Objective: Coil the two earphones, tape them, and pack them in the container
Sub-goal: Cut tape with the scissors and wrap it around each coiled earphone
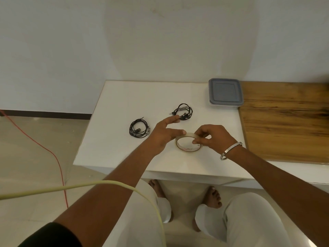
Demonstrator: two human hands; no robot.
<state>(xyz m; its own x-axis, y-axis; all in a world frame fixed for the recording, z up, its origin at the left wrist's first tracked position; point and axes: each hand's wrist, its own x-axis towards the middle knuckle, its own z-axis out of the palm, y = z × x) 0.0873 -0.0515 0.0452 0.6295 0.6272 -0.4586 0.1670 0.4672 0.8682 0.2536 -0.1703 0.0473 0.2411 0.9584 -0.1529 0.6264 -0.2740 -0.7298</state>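
Right hand (211,136) pinches the near-right rim of the clear, ring-shaped roll of adhesive tape (189,144), thumb and fingertips curled round the band; roll is tilted, held just above the white desk (114,139), can't tell if its low edge touches the top. Left hand (162,135) is mostly spread: thumb laid against the roll's far-left edge, index finger stretched out toward the farther earphone, other fingers loosely extended, gripping nothing. Can't make out a loose tape end, too small and see-through. Red print on the roll's inner core is unreadable. First coiled black wired earphone (139,130) lies flat on the desk left of the left hand, apart from it. Second coiled black wired earphone (183,112) lies farther back; the left index fingertip overlaps its near edge in view, contact unclear. No telling whether either coil carries tape. Square clear plastic container with grey-blue lid (225,91) sits at the desk's far right corner, lid on, contents hidden. It is just beside a brown wooden board (284,122), which is cut off by the right frame edge. Silver metal bangle (231,150) on the right wrist. Thin red cable (53,154) runs across the floor at left; pale yellow cord (114,184) crosses the left forearm, both ends out of frame.
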